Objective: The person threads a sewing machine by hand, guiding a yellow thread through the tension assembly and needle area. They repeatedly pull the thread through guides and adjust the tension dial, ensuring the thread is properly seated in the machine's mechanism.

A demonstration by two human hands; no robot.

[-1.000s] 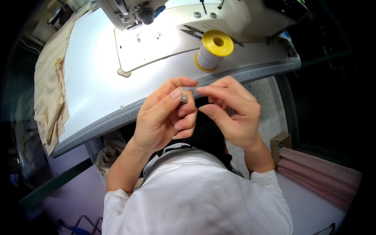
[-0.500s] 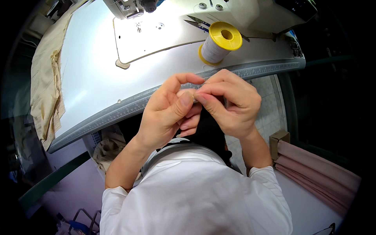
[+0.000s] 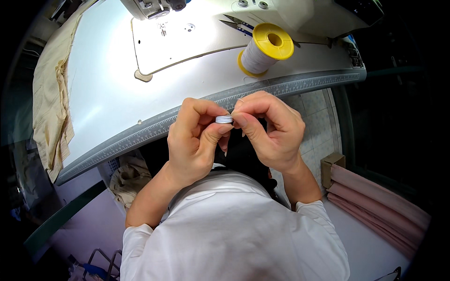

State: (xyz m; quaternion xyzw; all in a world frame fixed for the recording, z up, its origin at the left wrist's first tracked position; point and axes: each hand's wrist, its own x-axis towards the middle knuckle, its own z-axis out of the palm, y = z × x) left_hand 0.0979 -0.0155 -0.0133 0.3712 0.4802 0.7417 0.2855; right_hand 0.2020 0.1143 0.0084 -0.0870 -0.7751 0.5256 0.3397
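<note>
Pinched between the thumb and forefinger of my left hand (image 3: 193,140) is a small bobbin (image 3: 224,120) wound with white thread. My right hand (image 3: 272,131) is closed at the bobbin's right side, thumb and forefinger pressed together. A fine thread end (image 3: 241,99) sticks out above the right forefinger; the rest of it is hidden by the fingers. Beyond my right hand, a large yellow spool (image 3: 266,49) of white thread stands upright on the table.
Ahead is a sewing machine (image 3: 157,6) with a lit bed. Thread snips (image 3: 238,26) lie behind the spool. Beige fabric (image 3: 50,93) drapes over the left side of the white table, whose grey front edge (image 3: 117,140) carries a ruler strip. Pink folded fabric (image 3: 375,206) sits at the right.
My left hand has turned, bringing the bobbin into sight between thumb and forefinger. The right hand has shifted slightly left and down, still pinching.
</note>
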